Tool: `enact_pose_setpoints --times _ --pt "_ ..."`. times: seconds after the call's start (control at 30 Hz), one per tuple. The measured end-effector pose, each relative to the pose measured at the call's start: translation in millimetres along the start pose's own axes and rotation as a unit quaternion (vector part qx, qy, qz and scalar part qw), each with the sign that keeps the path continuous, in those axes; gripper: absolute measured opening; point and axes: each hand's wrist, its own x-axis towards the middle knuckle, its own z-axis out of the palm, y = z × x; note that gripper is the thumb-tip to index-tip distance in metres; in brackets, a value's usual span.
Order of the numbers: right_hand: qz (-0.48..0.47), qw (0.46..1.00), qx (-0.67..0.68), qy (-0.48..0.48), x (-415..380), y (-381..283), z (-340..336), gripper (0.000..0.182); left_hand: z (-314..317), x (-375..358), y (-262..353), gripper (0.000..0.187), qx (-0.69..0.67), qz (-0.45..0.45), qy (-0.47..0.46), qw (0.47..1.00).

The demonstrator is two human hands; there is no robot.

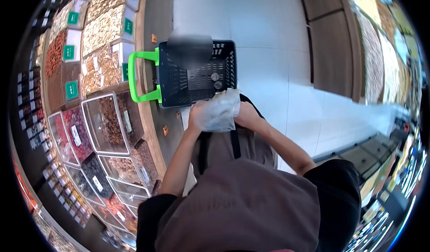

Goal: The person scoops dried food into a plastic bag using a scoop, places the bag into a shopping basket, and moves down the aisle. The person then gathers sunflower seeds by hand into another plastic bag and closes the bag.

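A crinkled, clear plastic bag (219,111) is stretched between my two hands in front of the apron. My left hand (197,114) closes on its left side, and my right hand (246,114) grips its right edge. Whether the bag contains anything is too blurred to tell. Just beyond the bag stands a dark shopping basket (230,73) with a bright green handle (133,77). Two small round clear items (216,79) lie on the basket's floor. A dark blurred patch covers part of its far side.
Along the left run clear bulk bins (105,122) of dried foods and open trays of nuts (103,32) with green labels. A wooden display stand (333,50) with pale grains is at the right. Tiled floor (268,73) lies between them.
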Motion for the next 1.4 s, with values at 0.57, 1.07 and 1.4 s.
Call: enact_pose_setpoints --times 0.57,1.07,1.4 --pt "-0.008 0.968 -0.073 -0.241 315 233 330 0.013 253 55 -414 0.046 0.093 -0.337 -0.153 0.924" --pt "0.194 0.915 0.017 -0.353 211 262 305 0.022 160 154 -276 0.024 -0.206 -0.429 -0.080 0.876" --pt "0.213 0.929 -0.043 -0.299 286 262 200 0.026 -168 148 -155 0.028 0.169 -0.055 0.294 0.939"
